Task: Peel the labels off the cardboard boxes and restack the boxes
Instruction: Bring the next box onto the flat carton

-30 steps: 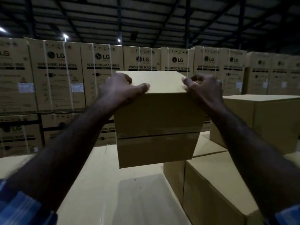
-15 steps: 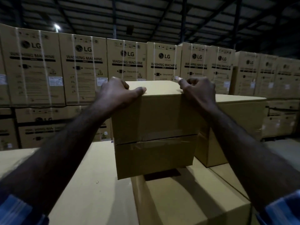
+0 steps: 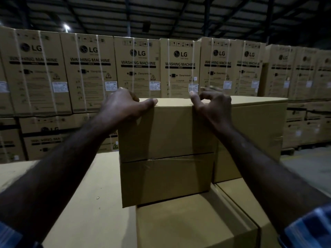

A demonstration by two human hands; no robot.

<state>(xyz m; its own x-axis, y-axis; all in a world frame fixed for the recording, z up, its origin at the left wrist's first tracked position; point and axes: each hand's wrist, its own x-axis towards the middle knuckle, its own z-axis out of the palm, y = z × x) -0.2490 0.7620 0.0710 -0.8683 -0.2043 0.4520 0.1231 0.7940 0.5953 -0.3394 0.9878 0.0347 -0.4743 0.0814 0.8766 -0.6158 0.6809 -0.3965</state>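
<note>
A plain brown cardboard box (image 3: 166, 140) with a taped seam across its near face stands in front of me, its bottom edge at the top of a lower box (image 3: 188, 222). My left hand (image 3: 123, 106) grips its top left corner, fingers curled over the top and thumb along the front edge. At the top right corner, my right hand (image 3: 213, 106) holds on with curled fingers. Another plain box (image 3: 256, 126) of the same height stands directly to its right. No label shows on the near face.
A wide flat carton top (image 3: 86, 194) spreads to the left at the lower level. A wall of strapped LG washing machine cartons (image 3: 138, 68) with white labels fills the background. Bare concrete floor (image 3: 311, 169) shows at the right.
The box I hold has moved right and down, from hanging over the left carton to the top of the lower box, beside the right-hand box. Both hands kept their grip.
</note>
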